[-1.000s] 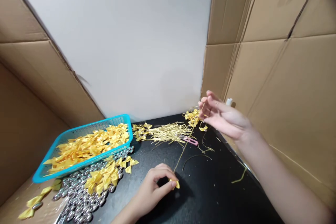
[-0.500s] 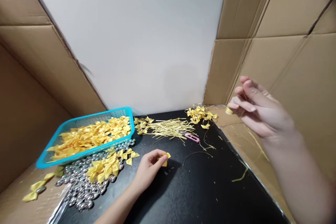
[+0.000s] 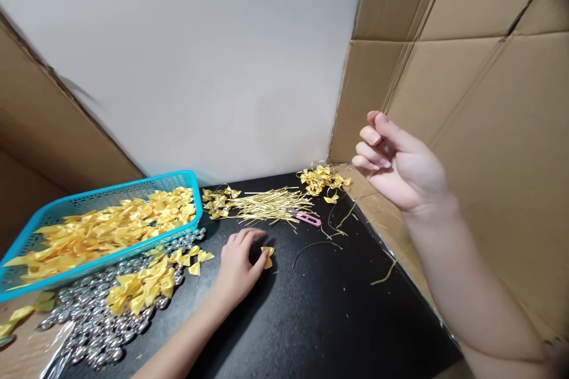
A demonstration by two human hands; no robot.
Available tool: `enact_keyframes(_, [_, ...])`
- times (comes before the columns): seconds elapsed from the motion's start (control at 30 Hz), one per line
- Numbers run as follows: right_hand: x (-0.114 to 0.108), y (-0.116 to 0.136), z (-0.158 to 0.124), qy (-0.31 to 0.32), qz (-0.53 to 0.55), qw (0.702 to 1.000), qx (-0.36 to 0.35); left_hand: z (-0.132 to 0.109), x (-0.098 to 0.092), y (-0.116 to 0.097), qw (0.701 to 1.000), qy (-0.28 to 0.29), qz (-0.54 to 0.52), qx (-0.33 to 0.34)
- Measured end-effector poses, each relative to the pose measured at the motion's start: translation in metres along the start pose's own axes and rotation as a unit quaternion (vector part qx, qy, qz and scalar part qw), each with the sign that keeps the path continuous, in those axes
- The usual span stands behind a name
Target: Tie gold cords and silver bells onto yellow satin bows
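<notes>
The left hand (image 3: 239, 262), thumb and forefinger apart, has a yellow bow (image 3: 268, 256) at its thumb-tip.

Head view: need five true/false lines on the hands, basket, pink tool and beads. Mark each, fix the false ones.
1. The basket holds yellow bows. True.
2. The right hand rests flat on the table. False: the right hand is raised above it, fingers curled.
3. The left hand has a lone bow at its thumb. True.
4. The pink tool lies in the basket. False: the pink tool lies on the table, at the right end of the gold strips.
5. The silver beads lie right of the left hand. False: the silver beads lie left of it, beside the basket.
</notes>
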State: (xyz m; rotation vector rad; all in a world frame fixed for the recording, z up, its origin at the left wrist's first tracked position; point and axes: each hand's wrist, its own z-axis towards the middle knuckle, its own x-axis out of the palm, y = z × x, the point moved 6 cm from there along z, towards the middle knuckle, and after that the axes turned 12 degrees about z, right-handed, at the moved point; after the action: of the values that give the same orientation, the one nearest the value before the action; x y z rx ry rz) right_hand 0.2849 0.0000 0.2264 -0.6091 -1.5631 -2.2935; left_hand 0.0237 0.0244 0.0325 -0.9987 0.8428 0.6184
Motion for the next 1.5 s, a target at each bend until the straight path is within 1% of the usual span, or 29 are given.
enact_keyframes(0.03, [0.003, 0.001, 0.001, 0.005, -0.009, 1.000, -0.004, 0.002, -0.002, -0.008, 1.000, -0.026, 0.009, 0.012])
enact_keyframes(0.07, [0.006, 0.001, 0.001, 0.009, -0.018, 1.000, -0.009, 0.006, -0.002, -0.019, 0.999, -0.040, -0.003, 0.029])
enact_keyframes(0.13, [0.014, 0.000, 0.002, 0.014, -0.027, 0.999, -0.012, 0.014, 0.001, -0.053, 0.992, -0.014, -0.081, 0.097])
enact_keyframes(0.2, [0.021, -0.003, 0.004, 0.016, -0.021, 1.000, -0.007, 0.024, 0.006, -0.095, 0.969, 0.047, -0.191, 0.151])
enact_keyframes(0.23, [0.023, -0.005, 0.006, 0.016, -0.011, 1.000, -0.001, 0.027, 0.010, -0.116, 0.947, 0.089, -0.257, 0.171])
enact_keyframes(0.27, [0.025, -0.007, 0.008, 0.014, 0.005, 1.000, 0.006, 0.029, 0.013, -0.136, 0.914, 0.131, -0.330, 0.193])
enact_keyframes(0.3, [0.024, -0.008, 0.011, 0.008, 0.026, 1.000, 0.013, 0.029, 0.018, -0.153, 0.872, 0.191, -0.401, 0.204])
enact_keyframes(0.33, [0.021, -0.009, 0.015, -0.004, 0.049, 0.999, 0.021, 0.027, 0.023, -0.166, 0.830, 0.242, -0.462, 0.201])
enact_keyframes(0.37, [0.016, -0.010, 0.020, -0.021, 0.071, 0.997, 0.029, 0.023, 0.028, -0.174, 0.792, 0.277, -0.511, 0.185])
enact_keyframes(0.4, [0.008, -0.011, 0.026, -0.043, 0.089, 0.995, 0.034, 0.020, 0.031, -0.176, 0.755, 0.296, -0.565, 0.153])
enact_keyframes(0.47, [-0.013, -0.013, 0.038, -0.096, 0.106, 0.989, 0.043, 0.009, 0.039, -0.172, 0.679, 0.326, -0.655, 0.066])
enact_keyframes(0.53, [-0.037, -0.017, 0.048, -0.152, 0.109, 0.981, 0.051, -0.006, 0.041, -0.162, 0.618, 0.338, -0.710, -0.010])
enact_keyframes(0.57, [-0.047, -0.022, 0.052, -0.172, 0.111, 0.977, 0.059, -0.013, 0.041, -0.158, 0.594, 0.341, -0.727, -0.040])
enact_keyframes(0.63, [-0.062, -0.034, 0.058, -0.191, 0.112, 0.972, 0.077, -0.024, 0.038, -0.152, 0.555, 0.347, -0.751, -0.089])
enact_keyframes(0.73, [-0.073, -0.055, 0.063, -0.194, 0.109, 0.970, 0.093, -0.035, 0.033, -0.149, 0.514, 0.355, -0.769, -0.136])
enact_keyframes(0.87, [-0.078, -0.075, 0.064, -0.187, 0.100, 0.971, 0.107, -0.040, 0.029, -0.150, 0.491, 0.366, -0.776, -0.151])
enact_keyframes(0.97, [-0.080, -0.080, 0.064, -0.176, 0.095, 0.973, 0.110, -0.041, 0.028, -0.149, 0.493, 0.368, -0.776, -0.142])
enact_keyframes(1.13, [-0.076, -0.074, 0.060, -0.161, 0.100, 0.976, 0.109, -0.041, 0.025, -0.145, 0.530, 0.345, -0.764, -0.123])
enact_keyframes(1.27, [-0.067, -0.064, 0.056, -0.158, 0.117, 0.975, 0.102, -0.042, 0.022, -0.145, 0.562, 0.337, -0.746, -0.117])
enact_keyframes(1.4, [-0.058, -0.053, 0.052, -0.163, 0.136, 0.973, 0.094, -0.041, 0.019, -0.145, 0.587, 0.329, -0.731, -0.115])
enact_keyframes(1.5, [-0.054, -0.045, 0.049, -0.174, 0.162, 0.967, 0.087, -0.042, 0.020, -0.142, 0.622, 0.323, -0.706, -0.106])
